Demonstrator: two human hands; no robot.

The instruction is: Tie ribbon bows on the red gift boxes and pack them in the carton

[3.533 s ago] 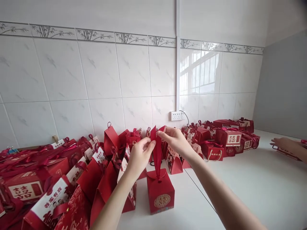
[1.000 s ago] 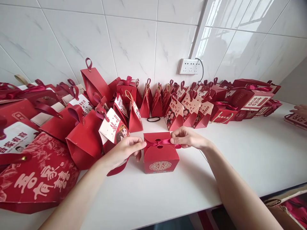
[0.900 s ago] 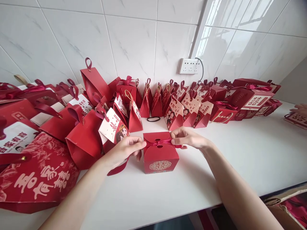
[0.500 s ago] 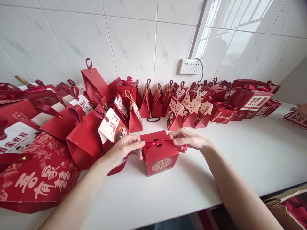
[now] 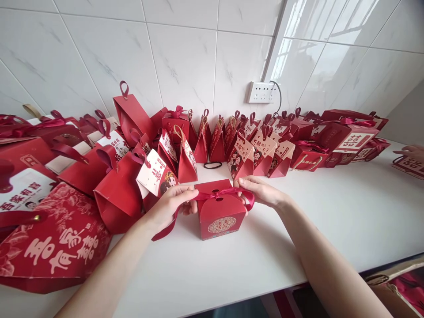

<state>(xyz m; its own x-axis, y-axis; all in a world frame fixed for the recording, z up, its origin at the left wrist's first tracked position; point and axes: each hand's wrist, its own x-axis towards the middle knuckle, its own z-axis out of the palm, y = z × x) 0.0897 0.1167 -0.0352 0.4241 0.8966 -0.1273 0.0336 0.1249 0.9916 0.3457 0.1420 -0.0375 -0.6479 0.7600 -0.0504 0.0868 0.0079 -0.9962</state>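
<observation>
A red gift box with a round gold emblem stands upright on the white table, in front of me. A dark pink ribbon crosses its top, knotted over the small hole in the lid. At the box's left side, my left hand pinches one stretch of the ribbon, whose tail hangs down beside it. My right hand holds the other stretch between thumb and fingers at the right side, where the ribbon curves in a loop. Both hands are close to the box's upper edges.
Many red gift boxes crowd the left and the wall side. A black loop lies behind the box. A socket strip is on the wall. A person's hand shows at the far right; a carton sits at lower right.
My right hand has moved slightly up, and the ribbon beside it now forms a wider loop. My left hand has shifted slightly left along with its end of the ribbon.
</observation>
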